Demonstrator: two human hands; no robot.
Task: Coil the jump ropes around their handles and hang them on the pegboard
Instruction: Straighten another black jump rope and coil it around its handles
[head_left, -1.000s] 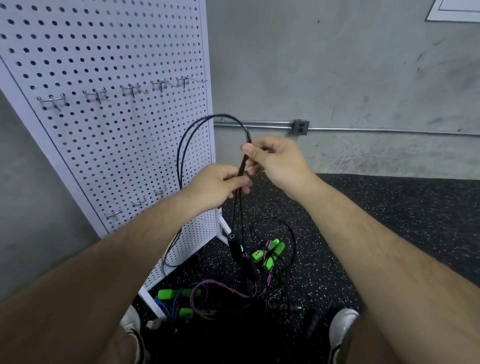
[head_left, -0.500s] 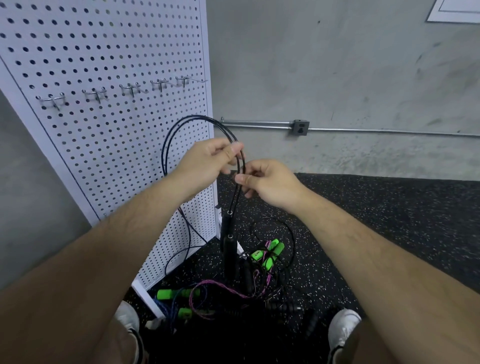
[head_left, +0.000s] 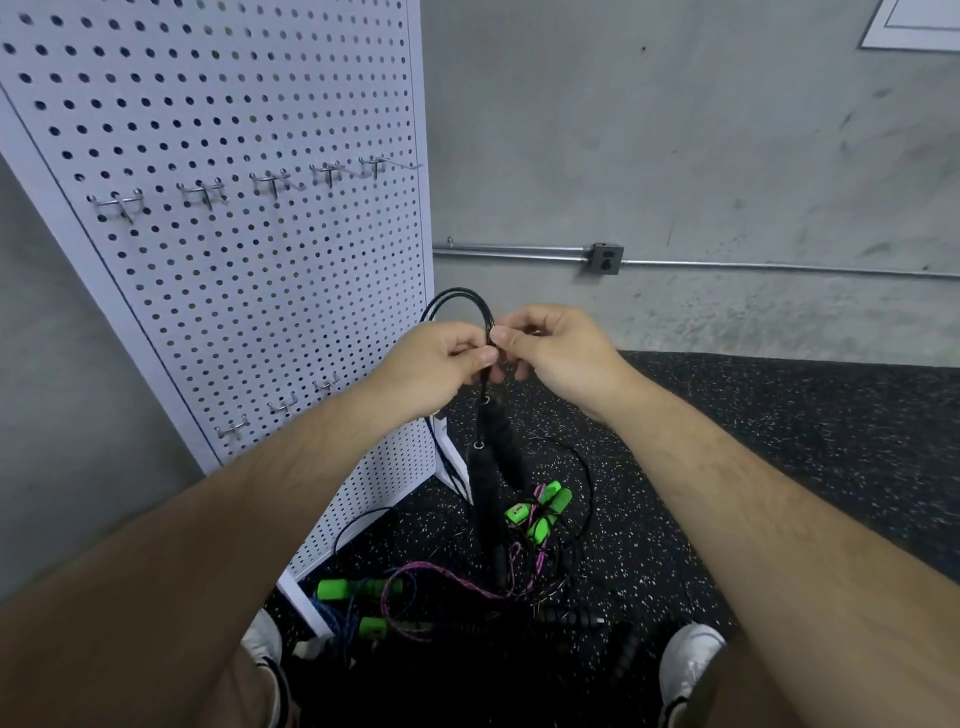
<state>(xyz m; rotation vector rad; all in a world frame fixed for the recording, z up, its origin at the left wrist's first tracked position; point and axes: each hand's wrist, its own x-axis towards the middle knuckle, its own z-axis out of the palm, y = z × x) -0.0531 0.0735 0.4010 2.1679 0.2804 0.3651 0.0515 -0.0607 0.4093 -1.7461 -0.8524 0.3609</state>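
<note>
1. Head view: the two hands now meet side by side at the same height. Half a second ago the left one was higher.
2. The loop of the black jump rope (head_left: 457, 297) above the hands is smaller than before.
3. The left hand (head_left: 441, 361) is curled and pinches the rope strands between thumb and fingers.
4. The right hand (head_left: 558, 353) is curled too and pinches the same strands, with its thumb just beside the left thumb.
5. The rope is up in the air, near the right edge of the pegboard (head_left: 234, 270).
6. It is thin and black, folded into a few strands.
7. Its two black handles (head_left: 496, 447) hang below the hands, one a bit lower.
8. Other ropes with green handles (head_left: 540, 514) lie in a pile on the floor (head_left: 779, 441) underneath.
</note>
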